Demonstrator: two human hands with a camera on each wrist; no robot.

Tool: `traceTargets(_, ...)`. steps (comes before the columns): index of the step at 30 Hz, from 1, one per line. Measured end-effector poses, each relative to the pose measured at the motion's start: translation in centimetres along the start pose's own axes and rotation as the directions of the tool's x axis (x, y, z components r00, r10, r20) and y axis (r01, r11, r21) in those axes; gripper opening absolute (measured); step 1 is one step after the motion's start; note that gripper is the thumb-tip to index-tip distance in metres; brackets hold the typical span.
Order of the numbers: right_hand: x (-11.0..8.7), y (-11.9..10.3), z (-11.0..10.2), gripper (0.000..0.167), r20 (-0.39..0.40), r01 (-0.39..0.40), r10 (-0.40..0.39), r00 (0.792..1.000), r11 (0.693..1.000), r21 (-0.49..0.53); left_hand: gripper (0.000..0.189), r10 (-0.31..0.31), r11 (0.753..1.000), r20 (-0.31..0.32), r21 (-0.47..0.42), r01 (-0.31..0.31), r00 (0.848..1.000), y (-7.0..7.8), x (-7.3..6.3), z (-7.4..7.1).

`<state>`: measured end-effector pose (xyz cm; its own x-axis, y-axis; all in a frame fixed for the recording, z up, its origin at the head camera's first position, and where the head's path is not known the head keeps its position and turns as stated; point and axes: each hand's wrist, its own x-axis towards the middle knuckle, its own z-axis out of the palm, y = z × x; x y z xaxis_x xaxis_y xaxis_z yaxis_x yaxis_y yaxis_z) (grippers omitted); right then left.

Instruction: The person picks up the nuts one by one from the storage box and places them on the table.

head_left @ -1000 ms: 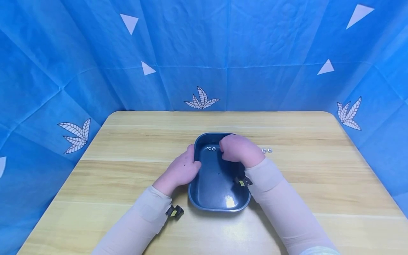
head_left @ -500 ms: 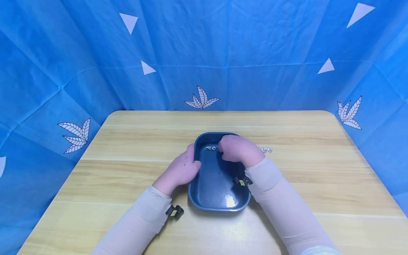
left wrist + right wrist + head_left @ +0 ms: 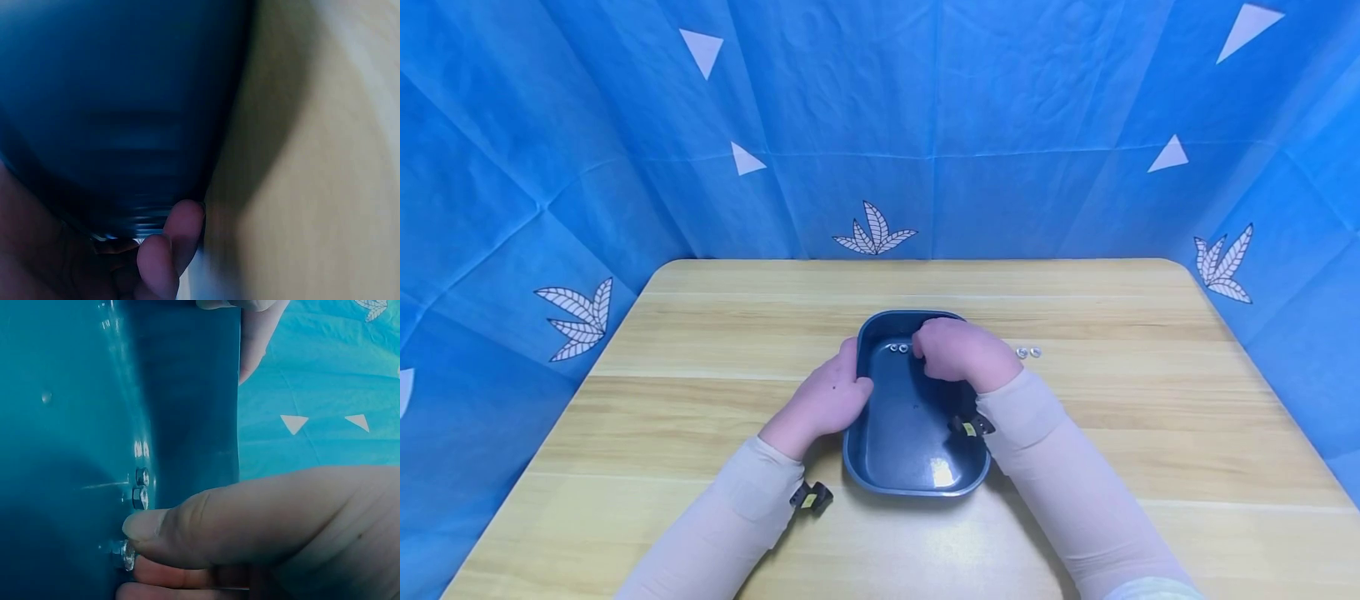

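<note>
A dark blue plastic tray (image 3: pixel 917 450) sits on the table in the head view. My left hand (image 3: pixel 827 396) grips its left wall, thumb over the rim and fingers along the outside, as the left wrist view also shows. My right hand (image 3: pixel 962 354) reaches into the tray's far end. In the right wrist view, its thumb and fingers pinch a small shiny metal nut (image 3: pixel 129 555) close to the tray floor. Two more metal nuts (image 3: pixel 141 497) stand in a row beside the thumb, along the foot of the far wall.
Two more small metal nuts (image 3: pixel 1028 352) lie on the wooden table (image 3: pixel 1135 400), right of the tray and close to my right wrist. A blue patterned curtain (image 3: pixel 1037 108) hangs behind the table and along both sides.
My right hand has edged very slightly left inside the tray. The left hand, the tray and the loose nuts stay where they were.
</note>
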<state>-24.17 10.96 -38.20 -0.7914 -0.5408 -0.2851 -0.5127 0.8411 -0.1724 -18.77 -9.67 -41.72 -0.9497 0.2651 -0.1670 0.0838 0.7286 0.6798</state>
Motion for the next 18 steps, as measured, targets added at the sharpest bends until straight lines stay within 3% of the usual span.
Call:
traceTargets(7, -0.21, -0.07, 0.08, 0.018, 0.043, -0.014, 0.012, 0.999, 0.999, 0.038, 0.061, 0.0, 1.0, 0.006, -0.008, 0.0, 1.0, 0.04, 0.0, -0.06)
traceTargets(18, -0.2, -0.14, 0.33, 0.017, 0.071, -0.003, 0.002, 0.997, 1.0, 0.007, 0.061, -0.005, 1.0, 0.004, -0.001, 0.005, 1.0, -0.08, 0.1, 0.02)
